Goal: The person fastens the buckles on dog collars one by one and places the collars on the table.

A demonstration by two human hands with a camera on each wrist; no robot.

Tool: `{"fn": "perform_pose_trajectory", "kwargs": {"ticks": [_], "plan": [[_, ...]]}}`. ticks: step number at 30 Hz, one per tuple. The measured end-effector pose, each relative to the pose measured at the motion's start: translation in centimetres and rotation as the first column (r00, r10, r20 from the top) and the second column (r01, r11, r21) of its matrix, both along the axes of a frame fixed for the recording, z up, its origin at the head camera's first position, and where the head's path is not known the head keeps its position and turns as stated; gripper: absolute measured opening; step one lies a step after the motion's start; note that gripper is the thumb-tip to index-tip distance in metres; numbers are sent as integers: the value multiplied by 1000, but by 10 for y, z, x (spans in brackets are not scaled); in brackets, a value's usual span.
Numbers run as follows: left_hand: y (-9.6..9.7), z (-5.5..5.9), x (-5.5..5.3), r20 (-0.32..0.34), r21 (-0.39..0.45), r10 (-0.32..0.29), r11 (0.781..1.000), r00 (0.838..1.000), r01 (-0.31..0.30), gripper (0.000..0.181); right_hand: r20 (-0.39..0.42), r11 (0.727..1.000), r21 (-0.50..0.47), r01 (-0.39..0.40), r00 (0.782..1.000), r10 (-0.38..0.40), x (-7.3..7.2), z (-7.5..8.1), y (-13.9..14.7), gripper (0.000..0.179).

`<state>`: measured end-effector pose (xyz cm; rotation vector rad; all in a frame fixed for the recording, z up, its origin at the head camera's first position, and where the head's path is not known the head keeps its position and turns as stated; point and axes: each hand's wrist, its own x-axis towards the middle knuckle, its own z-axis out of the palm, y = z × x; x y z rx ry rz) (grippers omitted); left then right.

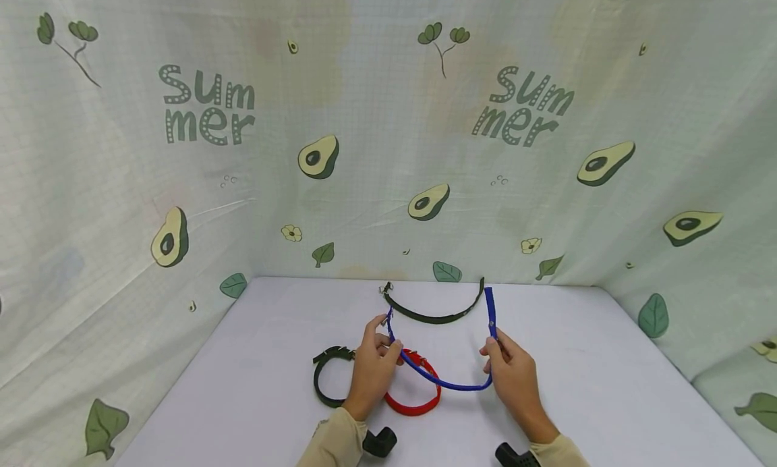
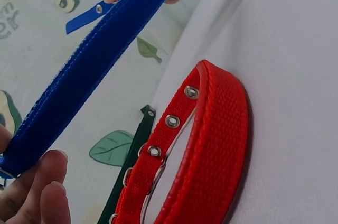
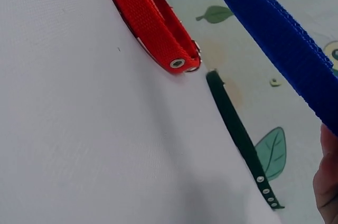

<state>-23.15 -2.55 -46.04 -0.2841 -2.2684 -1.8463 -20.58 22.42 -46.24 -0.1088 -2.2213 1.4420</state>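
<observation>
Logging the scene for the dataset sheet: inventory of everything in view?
Blue collar: 1, blue, held up between both hands
Red collar: 1, red, looped on table, partly behind left hand
Looped green collar: 1, dark green, left on table
Open green collar: 1, dark green, far side of table
Table: 1, white, under the collars
Printed backdrop: pale, avocados and leaves, behind table
Wrist devices: 2, black, at the wrists
Sleeves: 2, beige, on the arms
Left hand: 1, pinching blue collar
Right hand: 1, pinching blue collar
</observation>
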Motion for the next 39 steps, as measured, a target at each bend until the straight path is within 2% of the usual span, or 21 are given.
{"fn": "perform_pose_trajectory", "kwargs": {"ticks": [4, 9, 14, 24, 29, 33, 39], "plan": [[1, 2, 0, 30, 46, -18, 999, 999, 17, 51, -7, 1000, 3, 7, 1000, -7, 1, 1, -2, 31], [2, 3, -1, 44, 85, 4, 996, 999, -8, 36, -10, 1000, 2, 3, 1000, -3, 2, 2, -5, 27], [3, 2, -2, 73, 156, 2, 988, 997, -13, 21, -19, 1000, 3, -19, 1000, 19, 4, 3, -7, 27], [1, 1, 1, 41, 186, -24, 982, 999, 16, 27, -20, 998, -36, -46, 999, 45, 4, 2, -8, 22], [0, 0, 3, 12, 145, -33, 989, 999, 31, 32, 13, 995, -69, -66, 998, 67, 6, 1, -10, 21], [0, 0, 4, 17, 80, -47, 996, 999, 45, 35, 33, 993, -74, -87, 995, 90, 7, 2, -12, 21], [1, 1, 6, -9, 65, -84, 994, 996, 84, 35, 34, 992, -66, -107, 993, 109, 9, 4, -14, 20]]}}
